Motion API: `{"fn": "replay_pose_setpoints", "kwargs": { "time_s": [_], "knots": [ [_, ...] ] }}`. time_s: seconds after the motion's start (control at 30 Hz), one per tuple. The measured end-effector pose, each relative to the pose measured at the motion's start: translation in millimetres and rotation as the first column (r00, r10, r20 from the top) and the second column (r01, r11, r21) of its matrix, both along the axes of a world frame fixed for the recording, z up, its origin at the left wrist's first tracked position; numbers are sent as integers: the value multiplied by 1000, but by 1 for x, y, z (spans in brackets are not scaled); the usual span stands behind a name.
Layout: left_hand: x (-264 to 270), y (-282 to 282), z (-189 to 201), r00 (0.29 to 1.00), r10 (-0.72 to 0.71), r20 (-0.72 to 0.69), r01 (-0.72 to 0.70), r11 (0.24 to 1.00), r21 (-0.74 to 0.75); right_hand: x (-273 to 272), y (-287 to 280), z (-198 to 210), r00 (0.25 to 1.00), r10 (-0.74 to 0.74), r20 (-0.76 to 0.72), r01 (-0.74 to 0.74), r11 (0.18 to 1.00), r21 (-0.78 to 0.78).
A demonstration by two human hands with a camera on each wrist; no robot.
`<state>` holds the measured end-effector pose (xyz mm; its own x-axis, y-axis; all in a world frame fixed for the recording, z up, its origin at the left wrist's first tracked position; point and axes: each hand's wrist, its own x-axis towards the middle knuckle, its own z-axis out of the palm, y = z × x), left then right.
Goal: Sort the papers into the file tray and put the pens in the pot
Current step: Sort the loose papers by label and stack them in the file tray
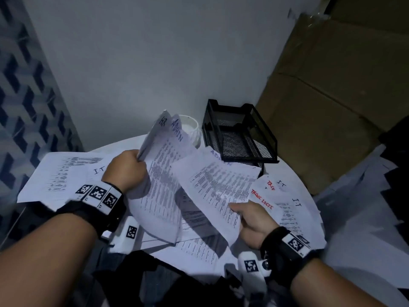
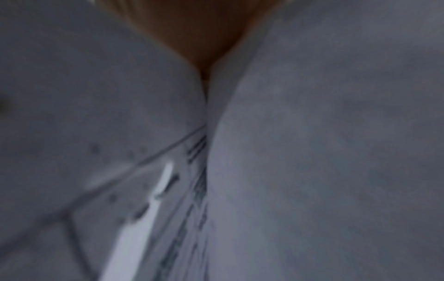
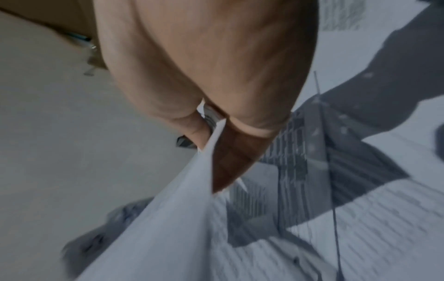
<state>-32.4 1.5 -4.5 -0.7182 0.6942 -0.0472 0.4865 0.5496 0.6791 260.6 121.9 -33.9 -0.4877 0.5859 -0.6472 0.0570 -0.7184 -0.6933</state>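
Left hand (image 1: 127, 168) grips a bundle of sheets (image 1: 161, 165) marked HR and ADMIN; right hand (image 1: 252, 220) pinches one ADMIN sheet (image 1: 212, 180) above the table (image 1: 294, 176), before the black mesh file tray (image 1: 239, 134).

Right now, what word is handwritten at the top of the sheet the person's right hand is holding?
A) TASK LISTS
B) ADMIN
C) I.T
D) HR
B: in the head view the right hand pinches the near edge of a printed sheet whose far end, close to the black mesh file tray, carries "ADMIN" in blue handwriting.
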Motion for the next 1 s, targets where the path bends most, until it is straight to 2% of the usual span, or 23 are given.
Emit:
{"fn": "replay_pose_setpoints", "kwargs": {
  "time_s": [0.1, 0.2, 0.27, 0.4, 0.47, 0.57, 0.6, 0.63, 0.7, 0.77, 0.9, 0.97, 1.0],
  "knots": [
    [3, -3, 2, 982, -10, 189, 2, 999, 45, -9, -23, 10, 994, 95, -50, -87, 987, 135],
    [10, -3, 5, 934, -21, 357, -23, 993, 119, -14, -29, 9, 991, 109, 72, -127, 931, 343],
    [17, 0, 5, 894, -39, 447, -30, 989, 146, -17, -30, 11, 982, 115, 148, -168, 888, 427],
    [33, 10, 4, 816, -68, 574, -75, 972, 223, -22, -16, 8, 980, 86, 180, -162, 872, 463],
    [36, 16, 2, 811, -61, 582, -107, 963, 249, -24, -10, 5, 986, 25, 168, -99, 886, 453],
    [46, 23, -1, 766, -151, 625, -111, 927, 359, -24, -1, -5, 978, -46, 202, -53, 886, 460],
    [48, 25, -4, 771, -168, 615, -95, 924, 371, -24, 0, -7, 978, -55, 202, -45, 886, 461],
    [52, 24, -5, 807, -179, 563, -50, 929, 366, -25, 2, -10, 976, -67, 208, -38, 886, 462],
    [51, 24, -11, 910, -159, 383, 49, 959, 280, -26, 5, -13, 979, -87, 187, -3, 901, 434],
    [49, 24, -11, 961, -129, 243, 76, 973, 219, -26, 12, -10, 984, -122, 128, 65, 921, 385],
    [45, 20, -7, 982, -100, 160, 68, 979, 192, -9, 47, -21, 960, -235, 151, 166, 915, 367],
    [43, 15, -5, 983, -102, 154, 74, 981, 177, 10, 70, -38, 905, -346, 248, 216, 875, 433],
    [41, 14, -6, 980, -105, 170, 75, 982, 173, 23, 80, -48, 861, -381, 336, 190, 855, 482]
  ]
}}
